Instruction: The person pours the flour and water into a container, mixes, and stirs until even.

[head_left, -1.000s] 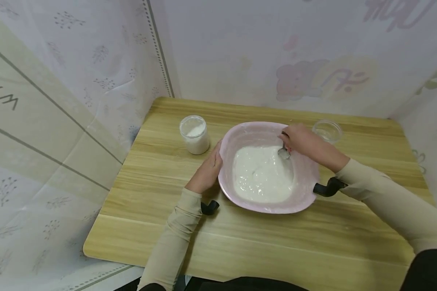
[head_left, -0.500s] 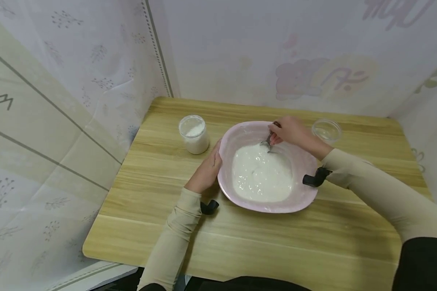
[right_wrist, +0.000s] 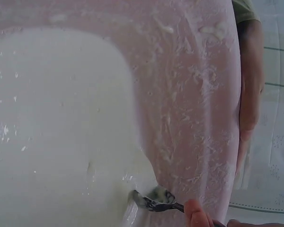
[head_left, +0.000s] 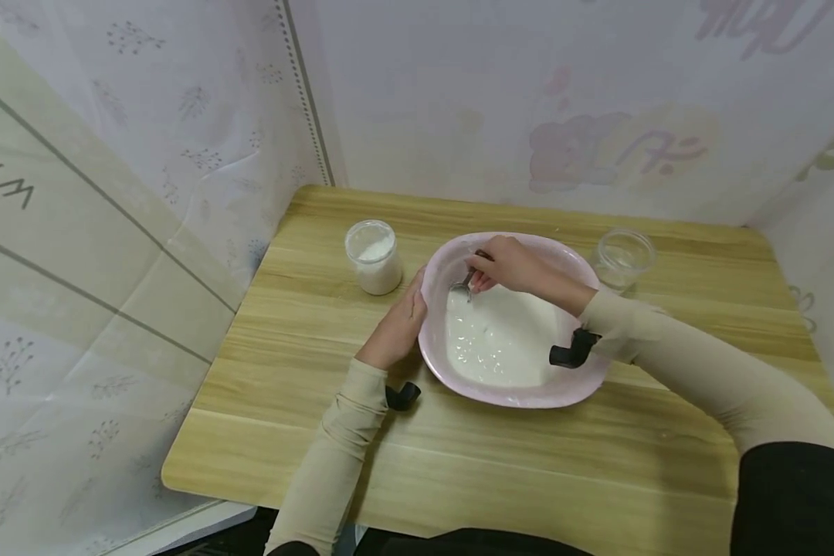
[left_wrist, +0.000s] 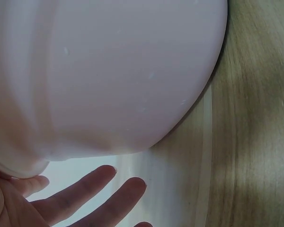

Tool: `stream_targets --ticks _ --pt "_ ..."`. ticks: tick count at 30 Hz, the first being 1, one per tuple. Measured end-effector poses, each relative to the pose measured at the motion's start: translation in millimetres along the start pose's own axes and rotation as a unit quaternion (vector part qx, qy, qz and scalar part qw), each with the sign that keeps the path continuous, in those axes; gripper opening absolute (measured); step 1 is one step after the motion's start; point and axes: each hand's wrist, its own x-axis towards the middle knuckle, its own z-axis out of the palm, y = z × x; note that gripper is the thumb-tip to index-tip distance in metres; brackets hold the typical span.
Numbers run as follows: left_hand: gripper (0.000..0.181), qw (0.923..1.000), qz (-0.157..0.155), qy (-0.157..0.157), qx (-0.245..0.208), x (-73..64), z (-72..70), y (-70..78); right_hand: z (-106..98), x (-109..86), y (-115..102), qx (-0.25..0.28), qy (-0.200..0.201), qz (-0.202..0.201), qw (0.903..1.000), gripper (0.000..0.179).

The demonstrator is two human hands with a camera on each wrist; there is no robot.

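Note:
A pink plastic basin (head_left: 514, 398) holds a glossy white liquid (head_left: 503, 347). Against the basin's left side rests my left hand (head_left: 398, 324); in the left wrist view its fingers (left_wrist: 85, 189) are spread and fairly straight, below the rim. My right hand (head_left: 510, 266) pinches the handle of a metal spoon (head_left: 461, 289) over the basin's far left part. In the right wrist view the spoon's bowl (right_wrist: 156, 198) is smeared with white and dips at the liquid's edge, near the streaked inner wall.
A glass jar of white powder (head_left: 378, 266) stands left of the basin, close to my left hand. Behind the right forearm is a clear round container (head_left: 624, 255). The wooden table (head_left: 285, 347) meets fabric-covered walls at the back and left.
My right hand has carried the spoon leftward along the basin's far side, from the right part to the left. The left hand and the basin have stayed in place.

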Motion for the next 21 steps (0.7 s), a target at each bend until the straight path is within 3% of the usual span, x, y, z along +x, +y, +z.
stream_targets --ticks 5,8,14,21 --pt "0.057 1.0 0.001 0.002 0.003 -0.4 0.1 -0.3 13.3 -12.1 -0.9 0.031 -0.063 -0.014 0.9974 0.031" --pt "0.058 1.0 -0.003 0.003 0.008 -0.8 0.3 -0.2 20.5 -25.0 -0.8 0.024 -0.11 -0.012 0.9936 0.032" --pt "0.058 0.9999 -0.005 0.0 0.009 0.0 0.5 0.2 18.8 -54.8 -4.2 -0.03 -0.189 -0.013 0.9814 0.03" --pt "0.058 0.9999 -0.007 -0.004 0.009 0.6 -0.2 1.0 -7.9 -81.8 0.5 -0.148 -0.217 0.006 0.9648 0.03"
